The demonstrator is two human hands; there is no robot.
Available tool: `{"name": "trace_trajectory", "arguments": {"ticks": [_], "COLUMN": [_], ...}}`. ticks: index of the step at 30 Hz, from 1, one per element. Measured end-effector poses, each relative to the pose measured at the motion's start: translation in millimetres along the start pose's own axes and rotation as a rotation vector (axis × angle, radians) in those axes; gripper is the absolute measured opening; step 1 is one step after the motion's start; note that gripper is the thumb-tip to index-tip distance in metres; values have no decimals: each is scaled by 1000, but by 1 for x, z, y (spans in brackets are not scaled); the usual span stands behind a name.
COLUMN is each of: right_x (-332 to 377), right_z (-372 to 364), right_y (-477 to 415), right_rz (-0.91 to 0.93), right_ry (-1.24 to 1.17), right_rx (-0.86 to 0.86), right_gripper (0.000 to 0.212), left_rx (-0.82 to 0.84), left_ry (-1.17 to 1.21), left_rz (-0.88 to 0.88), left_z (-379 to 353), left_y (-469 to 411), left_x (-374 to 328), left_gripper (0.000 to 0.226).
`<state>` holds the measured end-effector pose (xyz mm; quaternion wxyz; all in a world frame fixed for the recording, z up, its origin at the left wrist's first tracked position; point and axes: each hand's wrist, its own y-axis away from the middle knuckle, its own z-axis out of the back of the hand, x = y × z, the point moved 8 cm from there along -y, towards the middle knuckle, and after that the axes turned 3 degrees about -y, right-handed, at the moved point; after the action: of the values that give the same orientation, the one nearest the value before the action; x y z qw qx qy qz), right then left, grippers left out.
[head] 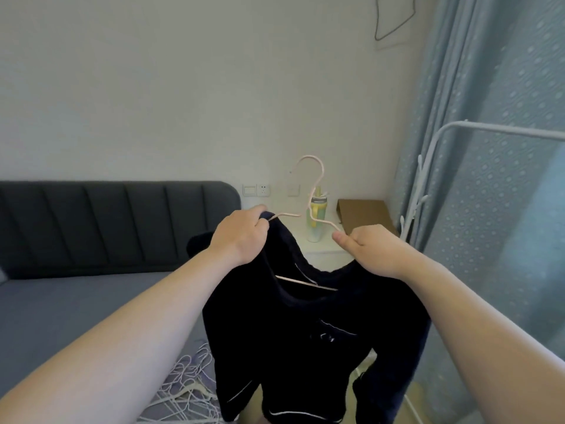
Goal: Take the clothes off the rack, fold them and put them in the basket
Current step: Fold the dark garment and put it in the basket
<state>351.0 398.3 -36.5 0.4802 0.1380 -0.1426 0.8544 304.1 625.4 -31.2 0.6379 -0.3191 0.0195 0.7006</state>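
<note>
A dark navy garment (305, 347) with thin white piping hangs in front of me on a pale pink wire hanger (315, 191). My left hand (241, 237) grips the garment's left shoulder where the hanger wire enters it. My right hand (370, 249) pinches the right shoulder and the hanger's right arm. The hanger's hook points up, free of the white clothes rack (428, 166), which stands to the right by the curtain. No basket is in view.
A grey bed (76, 301) with a dark padded headboard (116, 221) lies to the left, with several white hangers (189, 387) piled on its near corner. A white bedside table (324, 255) carries a bottle (318, 218) and a cardboard box (363, 215). Blue curtain (489, 148) on the right.
</note>
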Motion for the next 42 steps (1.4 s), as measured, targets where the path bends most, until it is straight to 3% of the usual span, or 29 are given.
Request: {"name": "trace_trajectory", "arguments": {"ticks": [3,6,11,15,20,24,29,35,38,42], "right_x": [28,39,36,16,-29,-14,0,-24,-33,-36], "right_z": [-15,-27,-53,-74,-91,-75,-54,-87,-110,-123], "right_y": [1,1,-4,-3,6,5,0,-8,-7,-7], "right_rz": [67,61,61,65,-96,-84,-115,-364,-491,-563], "right_ry": [-3,-79,-272,-358,-548,-742,-1043,-1308,-1451,-1552], "right_rx": [44,39,62,79,42,-96,-277,-381,-352,-356], "right_gripper": [64,65,64,41,50,35,57,40,28,23], "left_rx": [-9,-125,-159,-260,-321,-282,-188,-44,67,143], "left_ry": [-46,-104,-281,-280,-242,-166,-5,255,420,555], "left_rz": [-120,-169,-198,-146,21,107,133,129,140,129], "left_z": [0,14,29,50,81,74,68,58,48,48], "left_y": [3,4,-1,-11,-20,-16,-10,9,15,15], "left_x": [-34,-46,-41,-24,19,36,57,72,76,74], "left_gripper": [22,40,56,55,52,52,56,19,49,47]}}
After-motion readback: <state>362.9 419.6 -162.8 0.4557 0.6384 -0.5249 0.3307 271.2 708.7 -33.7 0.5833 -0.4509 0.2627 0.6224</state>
